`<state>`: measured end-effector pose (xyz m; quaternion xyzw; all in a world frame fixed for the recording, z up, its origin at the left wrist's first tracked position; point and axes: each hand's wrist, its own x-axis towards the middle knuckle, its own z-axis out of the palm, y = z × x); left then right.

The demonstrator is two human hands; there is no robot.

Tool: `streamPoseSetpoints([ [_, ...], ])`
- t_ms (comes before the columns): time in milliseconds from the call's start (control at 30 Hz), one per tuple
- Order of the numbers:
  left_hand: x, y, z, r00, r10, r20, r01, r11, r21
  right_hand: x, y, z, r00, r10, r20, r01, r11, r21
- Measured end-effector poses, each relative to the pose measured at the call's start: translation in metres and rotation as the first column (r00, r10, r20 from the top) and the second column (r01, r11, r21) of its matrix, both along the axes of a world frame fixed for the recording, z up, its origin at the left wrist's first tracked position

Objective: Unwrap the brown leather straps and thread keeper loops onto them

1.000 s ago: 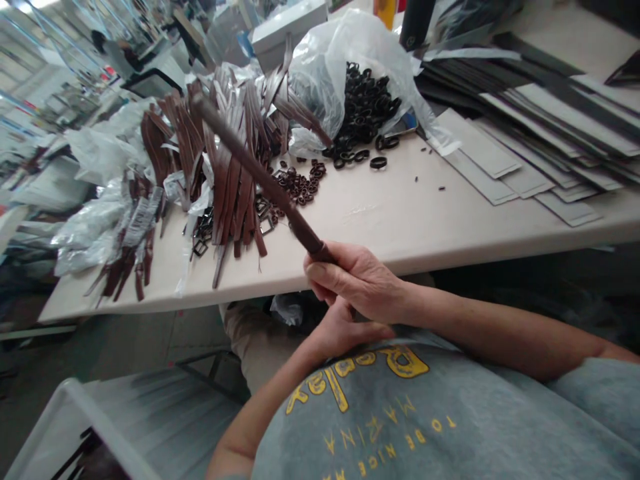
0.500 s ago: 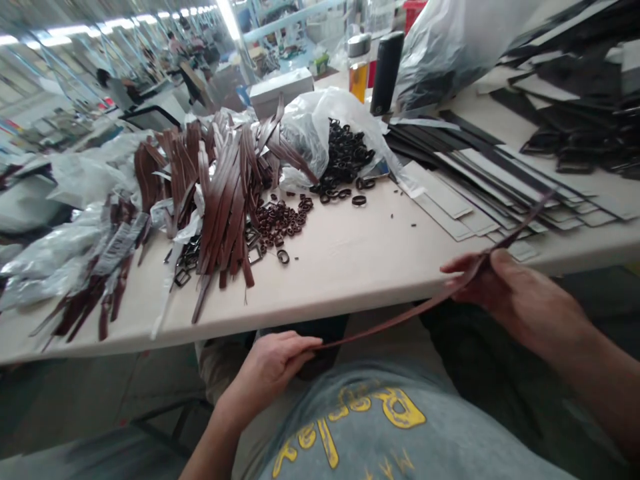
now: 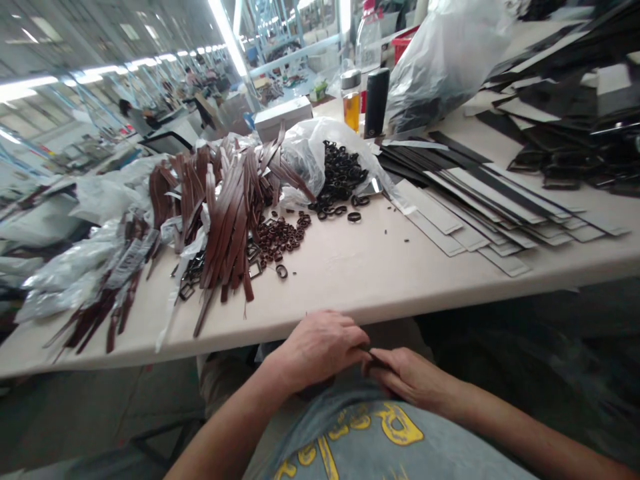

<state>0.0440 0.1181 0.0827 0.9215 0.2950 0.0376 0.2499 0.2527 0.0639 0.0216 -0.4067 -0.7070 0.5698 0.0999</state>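
My left hand and my right hand are close together over my lap, just below the table's front edge. Both are closed, pinching a dark brown leather strap. Only a short bit of it shows between the fingertips; the rest is hidden by the hands. On the table ahead lies a pile of similar brown straps. Beside that pile are small brown loops, and a few metal buckles stick out at its edge.
Black loops spill from a clear plastic bag. To the right, black and grey strips lie fanned out. A black flask and a bottle of amber liquid stand behind. Plastic-wrapped straps lie left.
My right hand has come down and left from the table's right side to meet my left hand, which moved slightly right. The strap, stretched out between them before, is now mostly hidden.
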Motion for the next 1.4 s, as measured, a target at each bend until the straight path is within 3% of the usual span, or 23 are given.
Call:
streamPoseSetpoints([
  [67, -0.004, 0.023, 0.002, 0.980, 0.105, 0.171, -0.110, 0.994, 0.021, 0.005, -0.003, -0.012, 0.984, -0.165, -0.066, 0.158, 0.983, -0.091],
  [133, -0.006, 0.049, -0.006, 0.940, 0.271, 0.210, -0.290, 0.954, 0.069, 0.020, -0.006, -0.017, 0.934, -0.325, -0.148, 0.296, 0.936, -0.192],
  [200, 0.001, 0.071, -0.021, 0.912, 0.402, 0.080, -0.410, 0.902, 0.137, 0.036, -0.008, -0.015, 0.866, -0.454, -0.209, 0.395, 0.878, -0.270],
  [300, 0.022, 0.086, -0.044, 0.908, 0.404, -0.113, -0.376, 0.903, 0.206, 0.048, -0.008, -0.008, 0.792, -0.546, -0.273, 0.485, 0.835, -0.260],
  [400, 0.034, 0.080, -0.050, 0.940, 0.308, -0.148, -0.270, 0.935, 0.230, 0.046, -0.002, -0.002, 0.759, -0.576, -0.305, 0.544, 0.817, -0.189],
  [533, 0.009, 0.060, -0.042, 0.964, 0.213, -0.159, -0.176, 0.960, 0.216, 0.036, 0.010, 0.000, 0.722, -0.619, -0.309, 0.592, 0.784, -0.186],
  [700, -0.031, 0.051, -0.043, 0.899, 0.396, -0.188, -0.353, 0.908, 0.225, 0.021, 0.023, 0.001, 0.703, -0.613, -0.360, 0.580, 0.787, -0.210],
  [800, -0.023, 0.052, -0.044, 0.881, 0.443, -0.164, -0.410, 0.889, 0.203, 0.008, 0.032, 0.008, 0.729, -0.565, -0.386, 0.518, 0.824, -0.229],
  [933, 0.004, 0.044, -0.034, 0.956, 0.285, -0.064, -0.279, 0.956, 0.090, -0.005, 0.045, 0.026, 0.770, -0.474, -0.427, 0.466, 0.875, -0.130],
  [1033, 0.009, 0.037, -0.023, 0.986, 0.157, 0.061, -0.159, 0.987, 0.031, -0.004, 0.057, 0.036, 0.764, -0.454, -0.458, 0.489, 0.871, -0.048],
  [1100, 0.001, 0.039, -0.020, 0.970, 0.201, 0.140, -0.206, 0.978, 0.023, 0.000, 0.066, 0.036, 0.747, -0.472, -0.468, 0.521, 0.853, -0.029],
  [1167, -0.015, 0.046, -0.020, 0.918, 0.335, 0.211, -0.344, 0.939, 0.007, 0.004, 0.075, 0.033, 0.726, -0.508, -0.463, 0.563, 0.826, -0.023],
  [1267, -0.052, 0.062, -0.020, 0.780, 0.547, 0.304, -0.576, 0.818, 0.004, 0.007, 0.087, 0.027, 0.704, -0.579, -0.411, 0.622, 0.782, -0.037],
  [1333, -0.086, 0.071, -0.016, 0.673, 0.663, 0.328, -0.709, 0.704, 0.030, 0.007, 0.092, 0.024, 0.702, -0.622, -0.346, 0.643, 0.763, -0.067],
  [1400, -0.123, 0.078, -0.010, 0.534, 0.791, 0.298, -0.840, 0.537, 0.081, 0.006, 0.094, 0.022, 0.701, -0.651, -0.292, 0.658, 0.748, -0.086],
])
